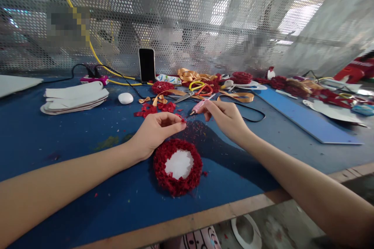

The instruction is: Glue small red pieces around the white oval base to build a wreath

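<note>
Between thumb and fingertips, my left hand (159,130) pinches a small red fabric piece (183,121). My right hand (226,118) grips a pink hot glue gun (200,106), its metal tip pointing left, close to the red piece. Below both hands, flat on the blue table, lies a round white disc (179,164) edged with a thick ring of crumpled red petals (160,171). Loose red fabric pieces (146,111) are scattered just beyond my left hand. Part of the glue gun is hidden by my right fingers.
Scissors with yellow and orange handles (201,88) lie among orange ribbons (189,74). A phone (147,65) leans upright at the back mesh. White cutouts (76,99) are stacked left, near a white oval case (125,98). A blue board (300,116) lies right.
</note>
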Demonstrator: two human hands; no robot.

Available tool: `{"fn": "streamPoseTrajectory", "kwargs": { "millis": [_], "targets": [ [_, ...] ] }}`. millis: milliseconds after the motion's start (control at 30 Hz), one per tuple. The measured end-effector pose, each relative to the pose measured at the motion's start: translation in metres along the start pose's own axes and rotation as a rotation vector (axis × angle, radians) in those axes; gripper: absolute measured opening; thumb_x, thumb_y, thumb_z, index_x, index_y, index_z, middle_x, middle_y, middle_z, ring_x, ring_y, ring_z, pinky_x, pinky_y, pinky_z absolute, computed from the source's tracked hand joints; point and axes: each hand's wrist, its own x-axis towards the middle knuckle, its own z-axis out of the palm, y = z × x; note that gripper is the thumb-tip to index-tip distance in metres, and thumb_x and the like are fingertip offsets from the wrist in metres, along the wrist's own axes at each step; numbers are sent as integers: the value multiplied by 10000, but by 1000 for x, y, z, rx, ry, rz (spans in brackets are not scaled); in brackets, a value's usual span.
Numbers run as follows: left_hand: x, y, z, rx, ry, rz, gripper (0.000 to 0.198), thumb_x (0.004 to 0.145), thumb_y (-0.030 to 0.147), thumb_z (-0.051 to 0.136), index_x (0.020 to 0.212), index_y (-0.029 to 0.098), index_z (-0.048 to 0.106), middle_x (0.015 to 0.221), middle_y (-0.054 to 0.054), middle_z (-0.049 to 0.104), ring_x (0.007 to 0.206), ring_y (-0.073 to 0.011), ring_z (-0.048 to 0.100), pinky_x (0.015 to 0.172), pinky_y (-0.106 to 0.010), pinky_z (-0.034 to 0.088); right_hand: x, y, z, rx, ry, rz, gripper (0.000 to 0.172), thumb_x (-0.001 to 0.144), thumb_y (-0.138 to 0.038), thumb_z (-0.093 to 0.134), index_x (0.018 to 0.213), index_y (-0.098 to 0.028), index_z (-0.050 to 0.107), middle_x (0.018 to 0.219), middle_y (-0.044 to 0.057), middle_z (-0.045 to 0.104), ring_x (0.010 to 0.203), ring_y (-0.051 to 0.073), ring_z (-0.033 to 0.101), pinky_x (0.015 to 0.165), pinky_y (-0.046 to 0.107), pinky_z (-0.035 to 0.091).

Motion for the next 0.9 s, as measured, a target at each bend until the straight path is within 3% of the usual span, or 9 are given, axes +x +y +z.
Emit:
{"fn": "streamPoseTrajectory", "kwargs": {
  "millis": [167,533,633,767,900],
  "targets": [
    [0,0,0,35,-3,2,305,664,407,862,818,166,758,868,-61,755,836,-186,671,834,-329,514,0,0,1,12,-7,-19,564,967,-576,445,660,-174,693,604,26,606,623,137,555,647,295,437],
    [-2,3,2,5,-45,17,291,690,395,855,848,175,747,871,-44,753,834,-165,668,857,-321,504,-1,3,1,29,-41,-14,508,986,-520,450,774,-165,744,668,37,643,643,138,569,667,295,444],
    [-2,4,2,28,-69,26,294,687,399,856,833,173,736,852,-39,745,831,-168,668,836,-313,504,-2,1,1,57,-92,-21,415,952,-481,534,795,-164,751,685,32,655,653,136,574,653,286,443],
    [-3,6,3,46,-45,44,302,685,414,854,852,184,754,838,-34,745,772,-154,645,786,-302,508,-4,0,3,213,-237,-130,255,849,-412,706,960,-188,756,877,46,724,780,158,629,724,293,491],
    [-2,5,3,44,0,39,298,680,421,854,864,199,779,773,-17,733,701,-133,611,726,-282,499,-8,-4,6,260,-208,-191,205,831,-381,738,898,-188,752,838,51,728,762,160,629,745,317,516]
  ]
}}
